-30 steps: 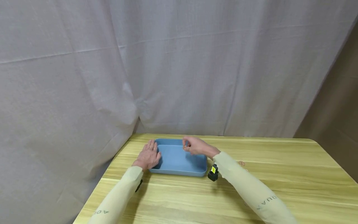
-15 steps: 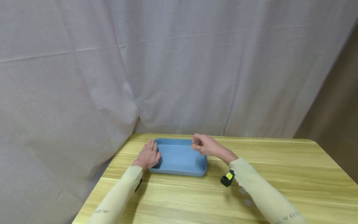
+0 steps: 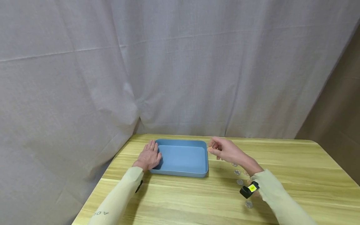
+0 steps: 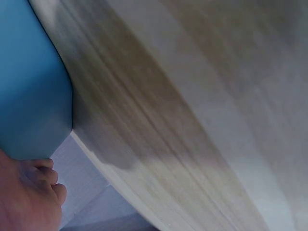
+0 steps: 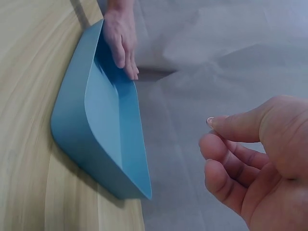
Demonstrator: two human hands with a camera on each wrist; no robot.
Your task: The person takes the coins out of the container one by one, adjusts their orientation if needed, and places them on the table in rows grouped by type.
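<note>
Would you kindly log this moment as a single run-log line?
left hand: flat on tray edge | right hand: pinching coin beside tray | coins on table

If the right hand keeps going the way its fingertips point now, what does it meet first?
Most likely the right wall of the blue tray. The right hand hangs just beside it, fingertips toward the left, pinching a small coin. Its height over the rim is hard to judge, so it might pass over.

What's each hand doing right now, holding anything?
Left hand: open, flat on the blue tray left rim.
Right hand: fingers pinch a small coin-like disc, raised beside the tray's right edge.
</note>
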